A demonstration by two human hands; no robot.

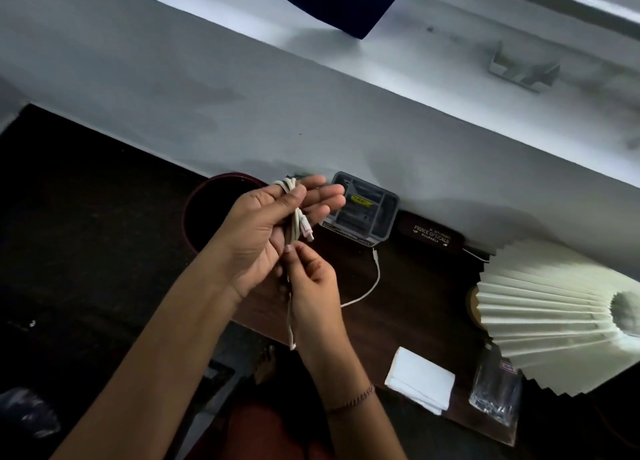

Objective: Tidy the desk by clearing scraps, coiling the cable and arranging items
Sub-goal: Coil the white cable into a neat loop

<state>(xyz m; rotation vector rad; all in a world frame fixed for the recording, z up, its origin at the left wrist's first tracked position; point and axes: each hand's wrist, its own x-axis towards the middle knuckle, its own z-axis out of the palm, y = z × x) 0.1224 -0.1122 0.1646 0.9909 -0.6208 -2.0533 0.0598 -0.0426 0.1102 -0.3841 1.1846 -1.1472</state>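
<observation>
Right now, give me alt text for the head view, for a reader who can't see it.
Above a dark desk, the left hand holds white cable loops around its fingers while the right hand pinches the trailing end. Behind sit a grey organiser, glasses case and pleated lampshade.

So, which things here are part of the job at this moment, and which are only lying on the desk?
In use:
- white cable
- left hand, loops wound on it
- right hand, pinching the strand

Lying about:
- grey organiser
- glasses case
- folded white paper
- pleated lampshade
- dark round pot
</observation>
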